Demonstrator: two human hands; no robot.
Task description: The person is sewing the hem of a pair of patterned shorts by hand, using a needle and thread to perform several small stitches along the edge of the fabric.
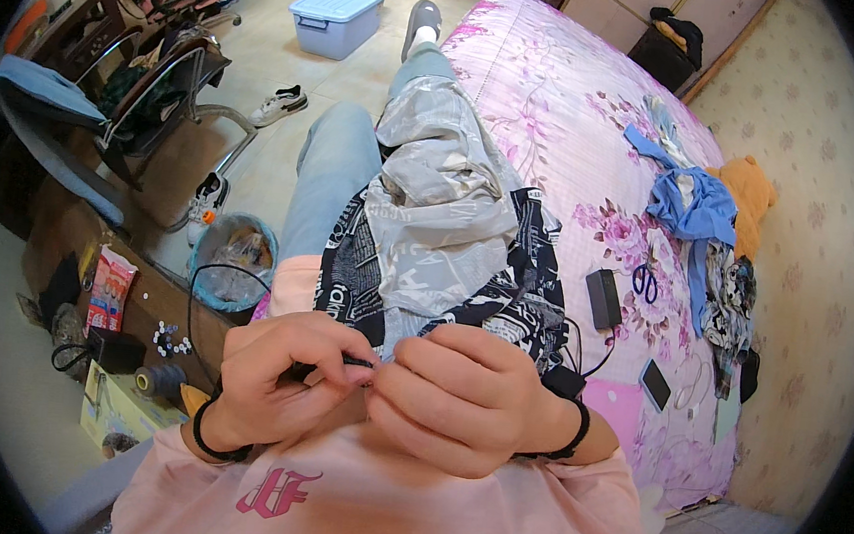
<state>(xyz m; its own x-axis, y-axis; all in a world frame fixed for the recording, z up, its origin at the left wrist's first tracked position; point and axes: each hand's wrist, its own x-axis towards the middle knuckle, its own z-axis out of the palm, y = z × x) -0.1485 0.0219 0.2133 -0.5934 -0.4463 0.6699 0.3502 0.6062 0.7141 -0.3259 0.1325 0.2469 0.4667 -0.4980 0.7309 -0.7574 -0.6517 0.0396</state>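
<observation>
A black garment with white printed lettering (534, 311) lies across my lap, its silvery grey lining (435, 233) turned up. Close to my chest, my left hand (289, 367) is closed, thumb and forefinger pinching a dark edge that looks like part of this garment. Its fingertips meet those of my right hand (457, 400), whose fingers are curled tightly together. Whatever sits between the right fingertips is hidden or too small to name. Black bands circle both wrists.
On the left, a wooden table (159, 296) bears small white and dark buttons (170, 340), a grey thread spool (158, 380) and a red packet (110, 287). A lined bin (235, 262) stands beside it. The flowered bed (520, 104) holds scissors (645, 283), a black adapter (603, 299) and a phone (654, 384).
</observation>
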